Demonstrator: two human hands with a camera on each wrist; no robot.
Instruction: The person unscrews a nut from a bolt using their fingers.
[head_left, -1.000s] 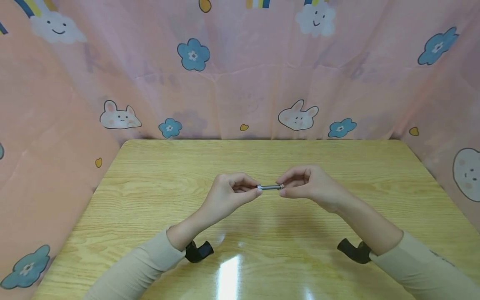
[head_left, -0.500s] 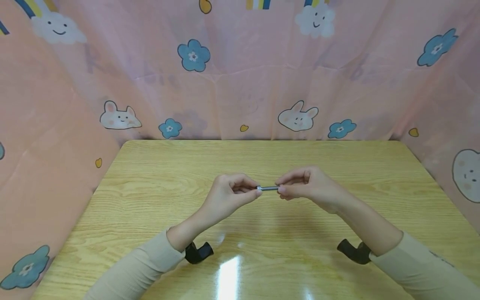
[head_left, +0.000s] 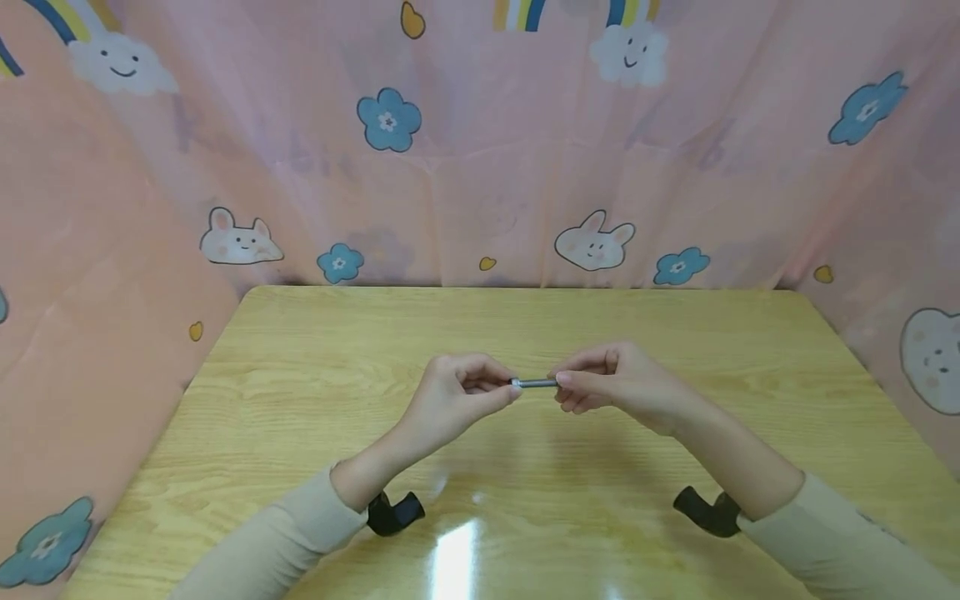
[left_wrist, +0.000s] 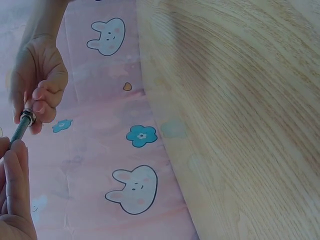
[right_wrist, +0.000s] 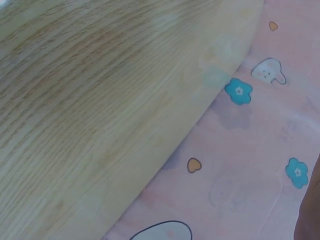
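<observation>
A silver threaded bolt [head_left: 536,383] lies level between my two hands, held above the table. My left hand [head_left: 457,396] pinches its left end between thumb and fingers. At the other end, my right hand [head_left: 626,387] pinches with thumb and forefinger, its other fingers curled below. The left wrist view shows a nut [left_wrist: 28,117] on the bolt's thread at the right hand's fingertips. In the head view those fingers hide that end. Only a strip of the right hand [right_wrist: 307,210] enters the right wrist view at its edge.
Beneath the hands is a wood-grain table [head_left: 337,333]. A pink patterned curtain [head_left: 480,183] hangs behind it and at both sides. Each wrist carries a black camera mount, one on the left [head_left: 396,512] and one on the right [head_left: 707,511].
My right thumb and fingers have shifted on the bolt's right end, now covering the tip that showed earlier. My left hand keeps its grip. The whole head view has moved slightly.
</observation>
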